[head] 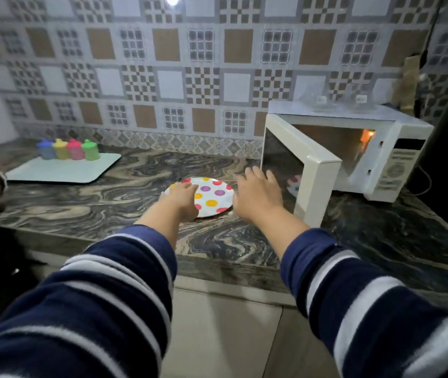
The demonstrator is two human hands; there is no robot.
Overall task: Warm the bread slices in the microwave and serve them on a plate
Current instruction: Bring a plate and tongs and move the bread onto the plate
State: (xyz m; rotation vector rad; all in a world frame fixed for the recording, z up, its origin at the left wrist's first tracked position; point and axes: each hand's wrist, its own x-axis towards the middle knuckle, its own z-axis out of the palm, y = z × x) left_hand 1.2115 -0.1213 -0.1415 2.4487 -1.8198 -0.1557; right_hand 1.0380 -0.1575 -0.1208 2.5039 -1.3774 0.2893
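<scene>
1. The round white plate with coloured polka dots (212,196) lay flat on the marbled stone table (124,192) at the frame's centre, just left of the white microwave (367,159), whose door (296,170) stood open; no bread slices could be seen.
2. The left hand (183,199) rested on the plate's near-left rim, fingers fairly straight; the right hand (258,193) hovered spread wide beside the right rim, holding nothing.
3. The plate looked stiff, light and smooth, likely slippery; gripping opposite rims seemed safest.
</scene>
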